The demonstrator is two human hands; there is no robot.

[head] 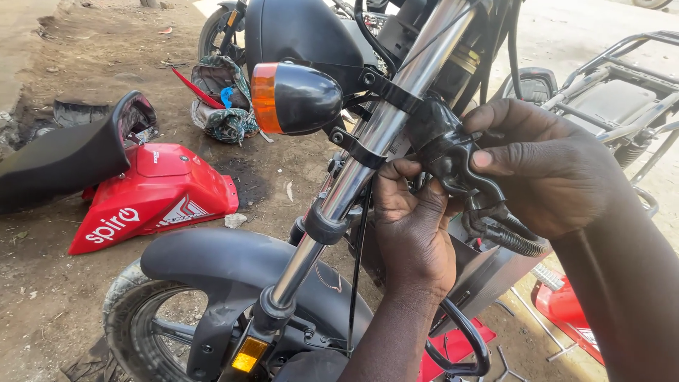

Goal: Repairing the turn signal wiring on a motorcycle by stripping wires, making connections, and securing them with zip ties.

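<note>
Your left hand (414,226) comes up from the bottom centre of the frame, its fingers (396,173) curled and its thumb tip pressed against the lower edge of the black rubber-sheathed connector clump (453,159) at centre right. Your right hand (548,166) enters from the right edge; its thumb lies flat on the same clump and the other fingers wrap around behind it, so both hands close on this one piece rather than standing open. How tightly each hand pinches you cannot tell from here.

The clump sits just right of the shiny chrome fork tube (368,141), touching the black clamp bracket (385,92) that rings the tube. Its long axis runs down and to the right, following the black ribbed cable sheath (513,239) that leaves it below your right palm. Your right hand covers more of it; your left only meets its lower left corner.

Further out, the black turn signal with the orange lens (293,97) juts toward the upper left, the black front mudguard (233,272) curves over the tyre at lower left, and a red plastic body panel (152,194) lies on the dirt beside a black seat (67,155) at the left edge.
</note>
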